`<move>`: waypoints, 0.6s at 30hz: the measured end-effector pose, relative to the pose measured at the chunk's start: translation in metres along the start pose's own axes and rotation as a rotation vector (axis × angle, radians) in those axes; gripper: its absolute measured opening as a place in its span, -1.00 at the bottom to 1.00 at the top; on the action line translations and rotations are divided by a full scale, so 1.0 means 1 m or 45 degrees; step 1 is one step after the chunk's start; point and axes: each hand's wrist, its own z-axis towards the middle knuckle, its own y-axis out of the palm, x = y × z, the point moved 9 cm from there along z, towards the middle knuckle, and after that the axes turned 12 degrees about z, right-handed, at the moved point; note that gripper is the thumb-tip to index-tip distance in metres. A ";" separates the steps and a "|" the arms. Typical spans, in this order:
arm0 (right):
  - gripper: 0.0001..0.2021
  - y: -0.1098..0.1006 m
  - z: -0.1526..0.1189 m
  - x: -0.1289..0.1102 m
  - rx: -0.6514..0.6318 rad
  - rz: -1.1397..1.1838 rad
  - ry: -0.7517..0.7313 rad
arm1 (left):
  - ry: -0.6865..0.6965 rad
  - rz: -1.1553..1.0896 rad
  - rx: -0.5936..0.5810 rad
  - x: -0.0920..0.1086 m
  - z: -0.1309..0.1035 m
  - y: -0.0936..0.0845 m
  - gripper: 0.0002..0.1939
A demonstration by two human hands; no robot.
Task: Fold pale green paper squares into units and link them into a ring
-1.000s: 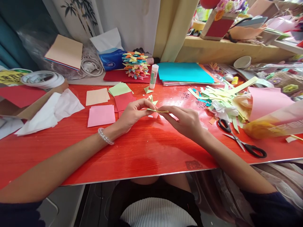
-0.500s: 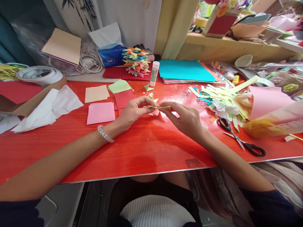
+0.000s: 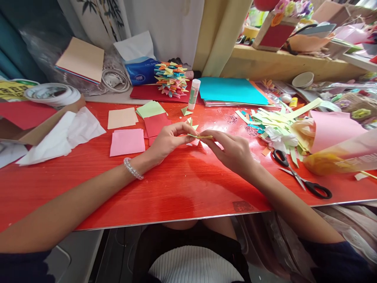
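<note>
Left hand (image 3: pixel 165 144) and right hand (image 3: pixel 233 151) pinch a folded yellow-green paper (image 3: pixel 204 137) above the red surface (image 3: pixel 188 192) — print on the blue tissue pack (image 3: pixel 139 72) and glue stick (image 3: pixel 193 94) is too blurred to read.

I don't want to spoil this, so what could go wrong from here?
The folded yellow-green paper, pinched by the left hand and right hand, might crease or tear. The upright glue stick beyond the hands could topple if bumped. The black-handled scissors lie open near the right forearm, so an outward swing might nick it.
</note>
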 end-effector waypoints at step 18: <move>-0.90 0.002 -0.003 0.008 -0.037 -0.050 0.086 | 0.124 0.080 0.044 0.012 -0.005 -0.002 -0.94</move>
